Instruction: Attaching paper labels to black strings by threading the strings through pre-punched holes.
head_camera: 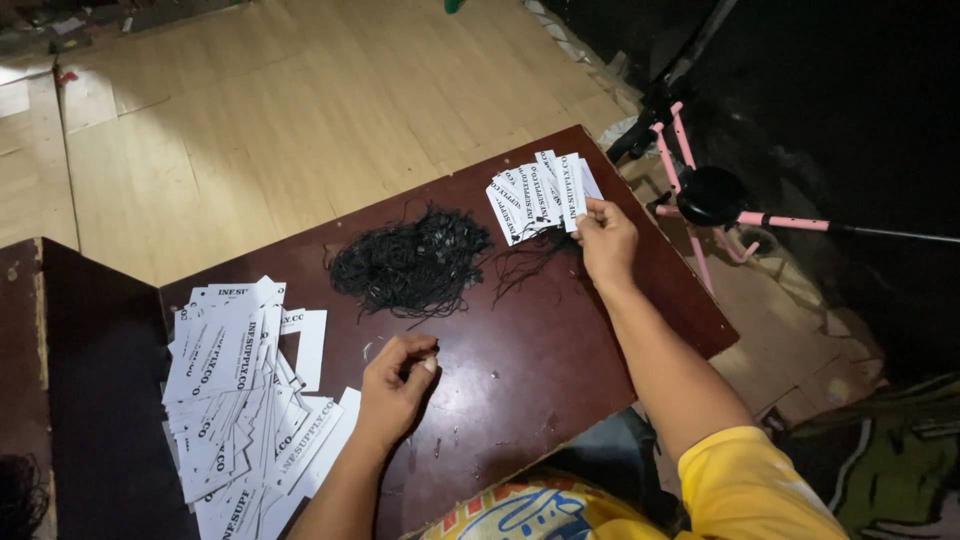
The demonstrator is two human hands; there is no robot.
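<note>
My right hand (605,240) reaches to the far right of the dark red-brown table (520,380) and pinches the edge of a fanned stack of white printed tags (540,190) with black strings trailing from them. My left hand (395,385) rests on the table near its middle, fingers curled loosely; it seems to pinch something small and dark, hard to make out. A tangled heap of black strings (410,265) lies between the two hands, toward the far side. A large loose pile of white printed tags (245,390) lies left of my left hand.
A second dark table surface (80,400) adjoins on the left. Light wooden floor (250,120) lies beyond the table. A pink and black metal stand (705,195) is on the floor to the right, close to the table's far corner. Cardboard lies under it.
</note>
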